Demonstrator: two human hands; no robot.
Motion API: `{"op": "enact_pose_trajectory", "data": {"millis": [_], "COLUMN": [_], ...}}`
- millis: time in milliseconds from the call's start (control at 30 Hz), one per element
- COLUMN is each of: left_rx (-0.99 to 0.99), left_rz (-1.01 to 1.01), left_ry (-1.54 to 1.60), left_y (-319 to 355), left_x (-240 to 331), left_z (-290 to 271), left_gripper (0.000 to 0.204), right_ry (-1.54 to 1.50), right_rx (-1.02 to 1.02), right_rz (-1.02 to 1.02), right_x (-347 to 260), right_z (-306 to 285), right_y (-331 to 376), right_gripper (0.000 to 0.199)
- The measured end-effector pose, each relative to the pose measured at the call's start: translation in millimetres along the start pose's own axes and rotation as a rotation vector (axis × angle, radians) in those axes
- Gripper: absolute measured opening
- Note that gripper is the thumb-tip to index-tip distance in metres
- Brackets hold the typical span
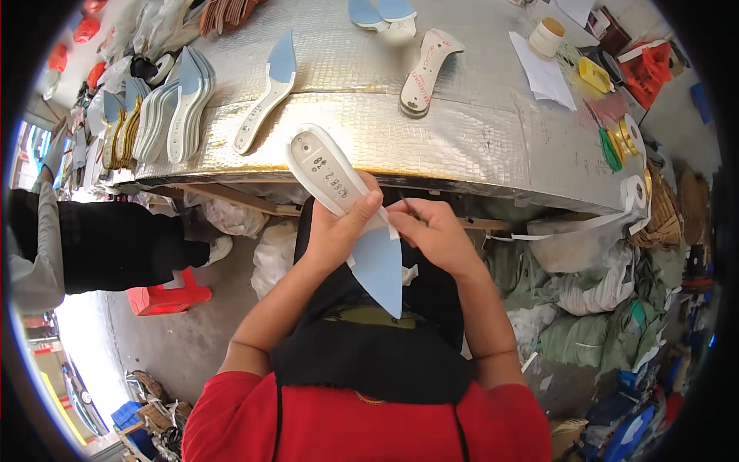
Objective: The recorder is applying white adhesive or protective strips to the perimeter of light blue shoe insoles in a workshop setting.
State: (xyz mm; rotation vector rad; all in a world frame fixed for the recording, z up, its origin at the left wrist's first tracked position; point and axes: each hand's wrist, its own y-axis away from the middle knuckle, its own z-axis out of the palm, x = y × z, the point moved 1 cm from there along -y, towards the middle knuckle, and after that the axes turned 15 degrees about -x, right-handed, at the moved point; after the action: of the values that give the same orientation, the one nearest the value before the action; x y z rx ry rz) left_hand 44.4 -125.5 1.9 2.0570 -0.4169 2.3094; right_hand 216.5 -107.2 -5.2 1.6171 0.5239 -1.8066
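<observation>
Our red sleeves sit nearest. Our left hand grips a white-and-blue shoe insole just off the worktop's near edge; our right hand pinches its side, fingers pressed together.

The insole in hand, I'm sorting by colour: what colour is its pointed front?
Light blue on the insole, white toward the heel; head view.

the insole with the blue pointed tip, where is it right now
In the head view the insole sits at centre, just below the silver table's front edge, gripped by the left hand with the right hand touching its right side.
</observation>
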Motion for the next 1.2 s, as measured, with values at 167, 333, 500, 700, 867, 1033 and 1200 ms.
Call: {"op": "enact_pose_trajectory", "data": {"millis": [167,333,500,700,867,1033,1200], "left_rx": [0.053,-0.026,-0.044,-0.295,-0.388,-0.153,0.017], "left_rz": [0.039,-0.194,-0.263,-0.358,-0.525,-0.12,-0.121], "left_ry": [-0.091,-0.171,-0.103,-0.269,-0.28,-0.268,-0.074], "left_y": [3,7,11,16,18,9,0], "left_x": [2,0,-5,-1,9,21,14], "left_z": [2,-6,-5,-1,-1,-1,-1], "left_gripper": [0.017,0.02,0.025,0.033,0.041,0.045,0.043], "right_ry": [0.264,0.113,0.072,0.121,0.098,0.275,0.357], "right_rx": [0.187,0.072,0.26,0.184,0.184,0.327,0.324], "right_rz": [-0.009,0.039,-0.083,-0.202,-0.212,-0.163,-0.274], "right_x": [11,12,-12,-28,-21,-19,-4], "right_z": [24,11,-7,-4,2,13,33], "right_y": [-10,-11,-15,-32,-33,-33,-32], "right_gripper": [0.022,0.024,0.029,0.028,0.029,0.028,0.026]}}
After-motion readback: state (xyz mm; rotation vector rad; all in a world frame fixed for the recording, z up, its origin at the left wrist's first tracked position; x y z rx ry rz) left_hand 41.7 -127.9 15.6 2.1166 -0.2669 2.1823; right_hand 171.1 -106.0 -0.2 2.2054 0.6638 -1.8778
